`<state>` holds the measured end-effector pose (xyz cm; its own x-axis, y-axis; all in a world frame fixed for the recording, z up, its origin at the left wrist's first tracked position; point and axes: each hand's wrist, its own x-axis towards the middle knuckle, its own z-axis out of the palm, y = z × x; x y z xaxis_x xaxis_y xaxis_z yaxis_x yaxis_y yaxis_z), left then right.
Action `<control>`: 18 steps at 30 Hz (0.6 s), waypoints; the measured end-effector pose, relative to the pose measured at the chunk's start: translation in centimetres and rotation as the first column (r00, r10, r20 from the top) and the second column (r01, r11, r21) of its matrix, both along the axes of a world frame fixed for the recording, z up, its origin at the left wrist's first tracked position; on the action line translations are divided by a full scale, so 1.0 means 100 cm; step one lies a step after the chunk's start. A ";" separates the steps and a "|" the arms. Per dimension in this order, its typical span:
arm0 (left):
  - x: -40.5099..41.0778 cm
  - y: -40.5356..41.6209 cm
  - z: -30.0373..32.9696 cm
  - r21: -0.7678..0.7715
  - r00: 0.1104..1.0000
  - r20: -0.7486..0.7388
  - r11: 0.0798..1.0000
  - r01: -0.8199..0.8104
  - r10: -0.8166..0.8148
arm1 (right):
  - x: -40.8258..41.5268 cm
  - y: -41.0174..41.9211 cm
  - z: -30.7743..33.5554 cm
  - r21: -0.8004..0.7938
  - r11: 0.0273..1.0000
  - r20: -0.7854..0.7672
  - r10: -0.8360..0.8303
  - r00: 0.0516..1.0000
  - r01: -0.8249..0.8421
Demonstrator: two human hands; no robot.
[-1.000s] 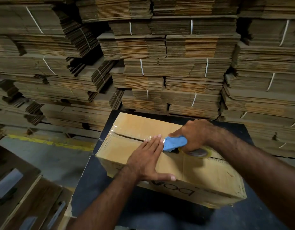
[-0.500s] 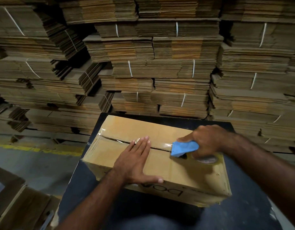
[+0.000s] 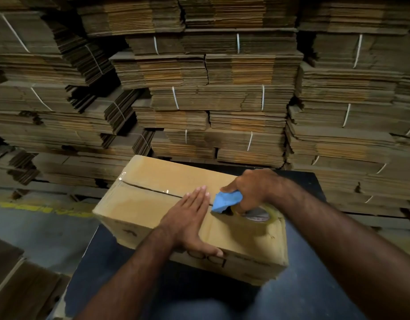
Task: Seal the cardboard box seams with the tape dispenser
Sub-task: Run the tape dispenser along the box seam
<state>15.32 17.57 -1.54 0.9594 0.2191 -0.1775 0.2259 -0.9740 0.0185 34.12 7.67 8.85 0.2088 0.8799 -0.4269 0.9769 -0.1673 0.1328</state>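
A brown cardboard box (image 3: 153,204) lies on a dark table (image 3: 298,294), its top seam running from far left to near right. Clear tape shines along the left part of the seam. My left hand (image 3: 188,218) lies flat on the box top, fingers together, the thumb hooked over the near edge. My right hand (image 3: 252,188) grips a blue tape dispenser (image 3: 227,200) with a roll of clear tape (image 3: 259,214), pressed on the seam just right of my left fingertips.
Tall stacks of flattened, strapped cardboard (image 3: 222,100) fill the background right behind the table. A grey floor with a yellow line (image 3: 38,207) lies to the left. Flat cardboard pieces (image 3: 14,285) sit at the lower left.
The dispenser and my right hand have slid along the seam toward the right end of the box. My left hand has followed them, still flat on the top. The camera has shifted.
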 end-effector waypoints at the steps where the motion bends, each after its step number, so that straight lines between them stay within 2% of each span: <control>1: 0.000 0.002 0.001 0.003 1.000 -0.008 1.000 -0.003 0.003 | -0.002 0.004 0.000 0.006 1.000 0.004 0.005 1.000 -0.005; 7: 0.003 -0.013 0.000 -0.027 0.998 0.055 0.999 -0.035 0.037 | -0.001 0.005 0.002 -0.005 0.999 -0.019 0.041 0.999 -0.041; 13: 0.001 -0.012 -0.004 -0.036 0.996 0.054 0.997 -0.075 0.077 | 0.028 -0.043 0.011 0.044 0.999 -0.096 0.031 0.995 -0.027; 18: 0.004 -0.011 -0.004 -0.035 0.997 0.043 0.997 -0.068 0.069 | 0.036 -0.063 0.013 0.018 1.000 -0.049 0.005 0.999 -0.004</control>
<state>15.67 16.52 -1.98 0.9494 0.2794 -0.1437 0.2904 -0.9549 0.0623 37.70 1.39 10.19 0.1837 0.8885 -0.4206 0.9830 -0.1647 0.0814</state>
